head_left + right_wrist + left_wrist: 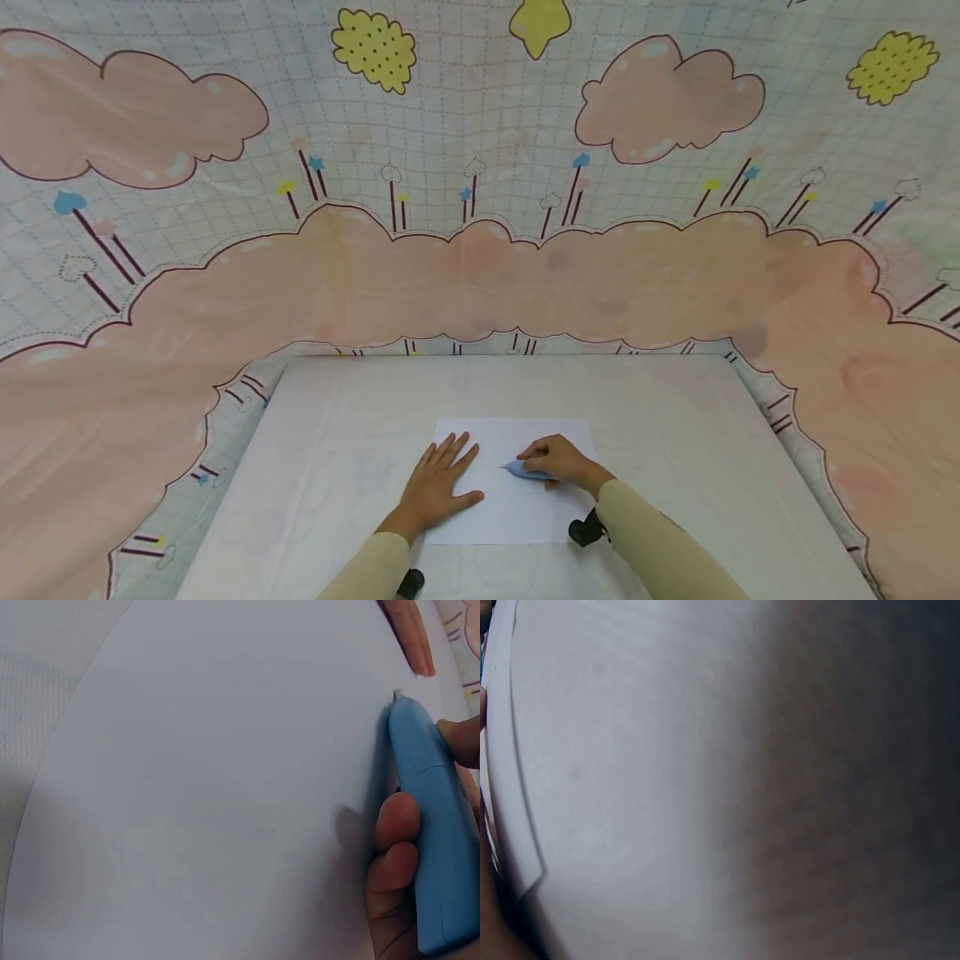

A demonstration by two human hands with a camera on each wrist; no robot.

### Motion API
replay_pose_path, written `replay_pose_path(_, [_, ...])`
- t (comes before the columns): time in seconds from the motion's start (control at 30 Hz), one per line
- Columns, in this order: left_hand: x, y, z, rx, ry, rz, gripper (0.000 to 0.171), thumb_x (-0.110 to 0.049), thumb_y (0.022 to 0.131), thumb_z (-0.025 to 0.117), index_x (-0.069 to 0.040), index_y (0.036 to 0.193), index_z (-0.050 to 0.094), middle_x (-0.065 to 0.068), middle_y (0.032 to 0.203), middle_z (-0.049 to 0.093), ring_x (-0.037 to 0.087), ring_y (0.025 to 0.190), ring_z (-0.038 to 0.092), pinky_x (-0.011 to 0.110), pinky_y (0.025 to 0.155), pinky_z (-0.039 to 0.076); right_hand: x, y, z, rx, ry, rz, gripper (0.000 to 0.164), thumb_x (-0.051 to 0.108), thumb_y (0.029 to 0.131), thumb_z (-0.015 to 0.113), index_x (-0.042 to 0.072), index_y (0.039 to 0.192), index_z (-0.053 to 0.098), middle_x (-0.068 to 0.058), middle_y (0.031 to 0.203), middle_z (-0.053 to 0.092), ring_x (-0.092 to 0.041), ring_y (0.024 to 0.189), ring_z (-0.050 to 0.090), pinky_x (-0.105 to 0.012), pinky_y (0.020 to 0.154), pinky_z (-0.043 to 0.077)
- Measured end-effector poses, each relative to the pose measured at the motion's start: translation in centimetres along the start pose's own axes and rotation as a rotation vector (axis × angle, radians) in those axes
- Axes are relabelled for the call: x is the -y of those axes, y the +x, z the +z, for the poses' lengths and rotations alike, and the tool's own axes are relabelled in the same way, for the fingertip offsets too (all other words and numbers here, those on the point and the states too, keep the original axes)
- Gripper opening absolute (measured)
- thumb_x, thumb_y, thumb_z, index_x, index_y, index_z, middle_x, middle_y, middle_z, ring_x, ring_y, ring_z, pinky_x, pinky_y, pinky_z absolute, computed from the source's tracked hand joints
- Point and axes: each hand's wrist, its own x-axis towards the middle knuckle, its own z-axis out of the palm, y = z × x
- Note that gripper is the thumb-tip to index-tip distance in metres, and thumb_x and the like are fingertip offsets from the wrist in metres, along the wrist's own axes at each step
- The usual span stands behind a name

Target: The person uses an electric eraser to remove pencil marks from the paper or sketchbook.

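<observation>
A white sheet of paper (517,518) lies in front of the person. Spread fingers and thumb of the left hand (442,485) rest on its left part. The right hand (561,460) grips a thick blue pen-shaped tool (431,817) with a short, thin metal-looking tip. That tip points left, close over the middle of the paper. In the right wrist view the thumb lies on one side of the tool and curled fingers on the other; a tiny dark mark shows on the paper nearby. The left wrist view catches mostly blurred surface and the paper's edge (525,825).
A white-topped table (360,400) carries the sheet and extends well beyond it on both sides. Behind and around it hangs a cloth (525,283) printed with clouds and stars. Black wrist devices (587,529) sit by both sleeves.
</observation>
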Motion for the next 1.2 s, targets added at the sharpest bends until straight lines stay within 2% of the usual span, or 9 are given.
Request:
replay_pose_path(0.3, [-0.1, -0.2, -0.1, -0.006, -0.013, 0.003, 0.08, -0.068, 0.091, 0.048, -0.022, 0.155, 0.033, 0.001, 0.164, 0.021, 0.026, 0.152, 0.015, 0.054, 0.122, 0.015, 0.1, 0.1, 0.4, 0.008, 0.005, -0.014, 0.021, 0.016, 0.086, 0.073, 0.007, 0.105, 0.076, -0.005, 0.104, 0.072, -0.009, 0.048, 0.048, -0.021, 0.048, 0.047])
replay_pose_path(0.7, [0.1, 0.0, 0.4, -0.019, 0.001, 0.007, 0.081, -0.071, 0.09, 0.046, -0.024, 0.155, 0.033, -0.001, 0.165, 0.02, 0.025, 0.152, 0.015, 0.053, 0.122, 0.016, 0.8, 0.3, 1.1, 0.008, -0.014, -0.022, 0.02, 0.016, 0.086, 0.072, 0.008, 0.104, 0.076, -0.006, 0.105, 0.072, -0.009, 0.05, 0.049, -0.021, 0.048, 0.049])
replay_pose_path(0.93, [0.0, 0.1, 0.3, -0.014, 0.011, 0.005, 0.081, -0.07, 0.09, 0.046, -0.024, 0.155, 0.033, 0.0, 0.165, 0.02, 0.025, 0.152, 0.015, 0.053, 0.122, 0.016, 0.4, 0.2, 0.5, 0.006, -0.02, -0.022, 0.021, 0.017, 0.086, 0.072, 0.007, 0.105, 0.075, -0.006, 0.107, 0.072, -0.01, 0.051, 0.05, -0.022, 0.049, 0.05])
replay_pose_path(1.2, [0.2, 0.0, 0.3, -0.01, 0.027, 0.003, 0.081, -0.071, 0.09, 0.044, -0.024, 0.155, 0.032, -0.001, 0.165, 0.019, 0.024, 0.152, 0.015, 0.052, 0.122, 0.016, -0.3, -0.3, -0.3, -0.018, -0.03, -0.031, 0.019, 0.014, 0.086, 0.072, 0.006, 0.103, 0.075, -0.011, 0.112, 0.07, -0.01, 0.053, 0.05, -0.023, 0.049, 0.05])
